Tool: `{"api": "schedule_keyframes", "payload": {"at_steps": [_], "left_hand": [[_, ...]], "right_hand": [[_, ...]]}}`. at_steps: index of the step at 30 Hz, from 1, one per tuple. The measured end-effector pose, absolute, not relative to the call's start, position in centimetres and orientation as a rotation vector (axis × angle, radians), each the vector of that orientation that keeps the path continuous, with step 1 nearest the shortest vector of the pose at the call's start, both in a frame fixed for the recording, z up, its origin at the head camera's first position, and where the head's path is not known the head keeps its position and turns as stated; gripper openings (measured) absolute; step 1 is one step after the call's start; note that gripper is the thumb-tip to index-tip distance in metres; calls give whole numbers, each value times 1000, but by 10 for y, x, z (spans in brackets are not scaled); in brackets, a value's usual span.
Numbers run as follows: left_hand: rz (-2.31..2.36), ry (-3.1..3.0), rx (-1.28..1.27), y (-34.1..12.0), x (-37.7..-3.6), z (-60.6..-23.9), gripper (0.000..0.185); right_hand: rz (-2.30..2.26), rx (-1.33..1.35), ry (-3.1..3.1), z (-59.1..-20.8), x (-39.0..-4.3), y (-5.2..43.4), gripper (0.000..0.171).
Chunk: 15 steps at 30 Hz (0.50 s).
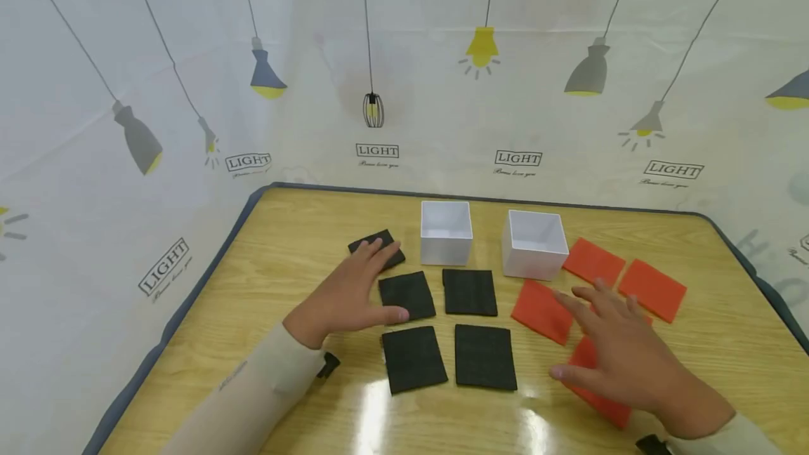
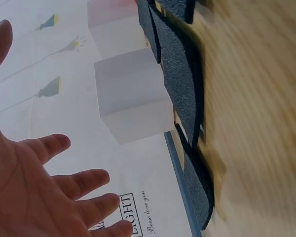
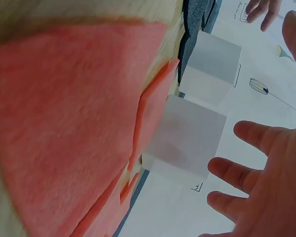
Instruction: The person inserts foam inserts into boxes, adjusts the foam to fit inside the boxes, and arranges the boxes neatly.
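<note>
The backdrop cloth (image 1: 442,55) carries the word "LIGHT" in boxed capitals, repeated across the head view: at centre left (image 1: 377,151), centre (image 1: 518,158), right (image 1: 673,170), left of centre (image 1: 248,161), and tilted at lower left (image 1: 163,267). A line of small cursive script sits under each box, too small to read there. In the left wrist view, the same label (image 2: 126,217) appears at the bottom edge, with the cursive words "love you" legible beside it
</note>
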State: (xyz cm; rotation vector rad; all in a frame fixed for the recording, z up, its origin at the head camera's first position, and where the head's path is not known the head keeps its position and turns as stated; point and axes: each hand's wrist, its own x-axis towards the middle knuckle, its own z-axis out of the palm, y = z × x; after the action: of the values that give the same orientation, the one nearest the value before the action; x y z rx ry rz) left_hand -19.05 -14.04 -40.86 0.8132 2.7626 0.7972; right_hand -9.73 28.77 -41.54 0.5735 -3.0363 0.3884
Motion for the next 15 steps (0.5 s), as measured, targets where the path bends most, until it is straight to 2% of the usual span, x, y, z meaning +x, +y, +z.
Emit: {"api": "schedule_keyframes", "payload": {"at_steps": [15], "left_hand": [[1050, 2638, 699, -121, -228, -404, 111]], "right_hand": [[397, 679, -2995, -419, -107, 258, 105]]}}
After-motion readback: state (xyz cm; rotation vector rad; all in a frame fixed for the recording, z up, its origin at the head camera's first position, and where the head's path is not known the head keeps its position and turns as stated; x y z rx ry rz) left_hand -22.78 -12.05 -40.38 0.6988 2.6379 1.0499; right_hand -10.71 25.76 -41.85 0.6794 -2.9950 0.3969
